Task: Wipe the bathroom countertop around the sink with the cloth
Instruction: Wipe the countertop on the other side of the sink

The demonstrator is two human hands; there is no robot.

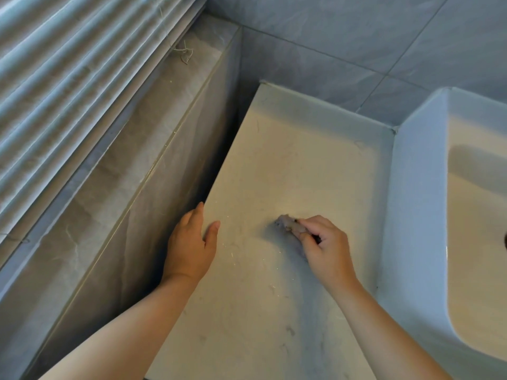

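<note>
Head cam: right hand (327, 248) pinches a wadded cloth (290, 225) on the bench (288, 165); left hand (192, 242) rests open, gripping nothing, at its edge.

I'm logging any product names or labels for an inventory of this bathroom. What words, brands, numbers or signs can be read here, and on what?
None: no readable text appears anywhere in this view.
The countertop, sink, wall tiles and blinds carry no print.
The cloth bunched in the right hand shows no tag or logo.
The left hand rests at the countertop's edge, covering nothing legible.
</note>
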